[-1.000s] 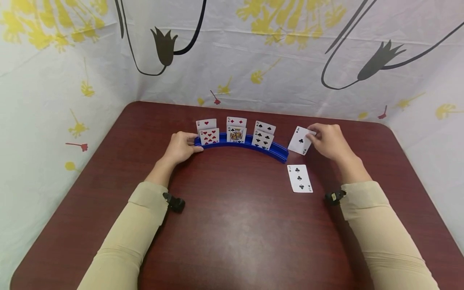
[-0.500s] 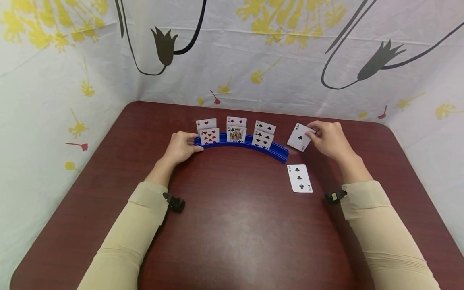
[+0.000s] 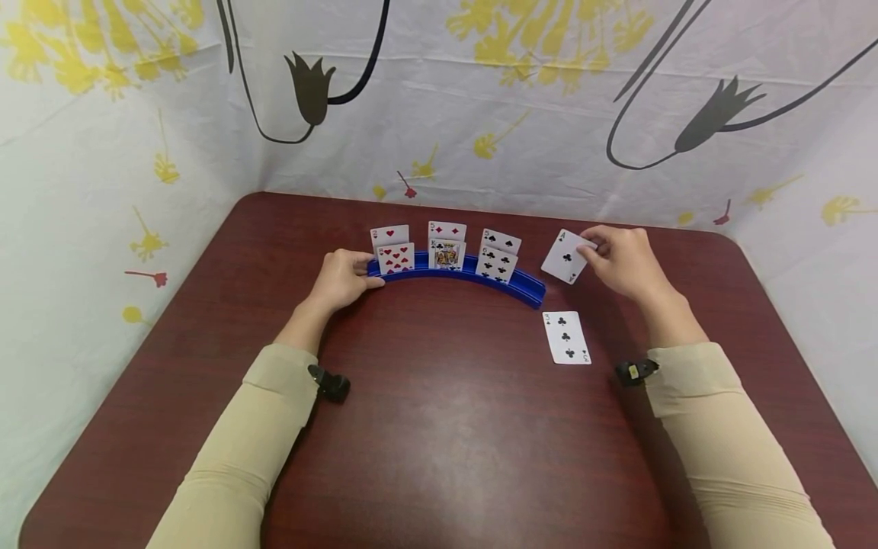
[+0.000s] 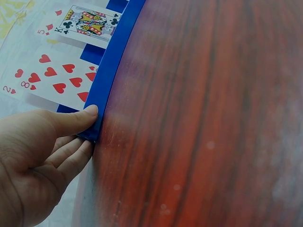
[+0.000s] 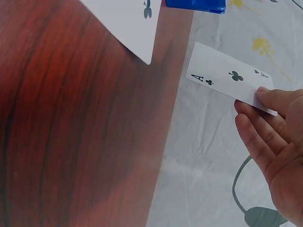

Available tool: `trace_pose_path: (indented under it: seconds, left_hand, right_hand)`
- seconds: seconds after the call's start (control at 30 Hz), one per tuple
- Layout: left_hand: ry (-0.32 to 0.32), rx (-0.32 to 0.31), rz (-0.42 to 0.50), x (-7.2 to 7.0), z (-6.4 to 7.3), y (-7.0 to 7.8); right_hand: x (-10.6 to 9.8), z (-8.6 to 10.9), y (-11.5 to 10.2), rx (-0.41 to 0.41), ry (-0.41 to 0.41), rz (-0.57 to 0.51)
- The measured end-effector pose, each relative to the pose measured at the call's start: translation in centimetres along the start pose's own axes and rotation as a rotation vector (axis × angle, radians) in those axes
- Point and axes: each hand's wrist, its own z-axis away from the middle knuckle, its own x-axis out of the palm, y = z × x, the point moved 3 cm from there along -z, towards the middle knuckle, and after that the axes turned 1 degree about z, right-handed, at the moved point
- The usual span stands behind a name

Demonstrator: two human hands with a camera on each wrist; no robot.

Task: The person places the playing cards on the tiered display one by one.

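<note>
My left hand (image 3: 339,280) grips the left end of a curved blue card holder (image 3: 528,290), thumb on the front edge and fingers beneath in the left wrist view. In its slots stand the two of hearts (image 3: 390,233) behind the eight of hearts (image 3: 396,258), the five of diamonds (image 3: 447,229) behind the king of clubs (image 3: 447,255), and the five of spades (image 3: 502,240) behind the six of clubs (image 3: 497,264). Just beyond the holder's right end, my right hand (image 3: 626,263) pinches the ace of clubs (image 5: 233,74) by one edge, its face showing.
The three of clubs (image 3: 566,337) lies face up on the brown table (image 3: 439,427), in front of the holder's right end. A patterned white cloth (image 3: 384,168) hangs behind the table and along its sides. Each wrist wears a small black camera (image 3: 333,386).
My right hand has moved slightly away from me with the ace of clubs, and the card has turned a little. The left hand and the holder have stayed in place.
</note>
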Motion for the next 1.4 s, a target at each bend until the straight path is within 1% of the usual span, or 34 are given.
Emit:
trace_pose_path:
  seconds: [0.17,0.33,0.53,0.93,1.2,1.4]
  left_hand:
    - [0.0,-0.002,0.005,0.0,-0.1,-0.1]
    - [-0.002,-0.005,0.003,0.0,0.0,0.0]
    - [-0.004,-0.004,0.009,0.0,-0.1,0.0]
    - [-0.007,-0.009,0.003,0.0,-0.1,-0.1]
    - [-0.017,-0.027,0.004,0.0,-0.2,-0.2]
    - [-0.017,-0.023,0.013,0.1,-0.2,-0.3]
  right_hand:
    - [-0.2,-0.1,-0.3,-0.019,0.022,-0.011]
    - [-0.3,-0.1,-0.6,-0.017,0.021,-0.019]
    - [-0.5,-0.3,-1.2,-0.046,0.026,-0.023]
    - [-0.7,-0.6,-2.5,-0.063,0.017,-0.051]
    - [-0.7,-0.5,-3.1,-0.066,0.002,-0.04]
    - [-0.6,-0.5,-3.4,-0.077,0.004,-0.047]
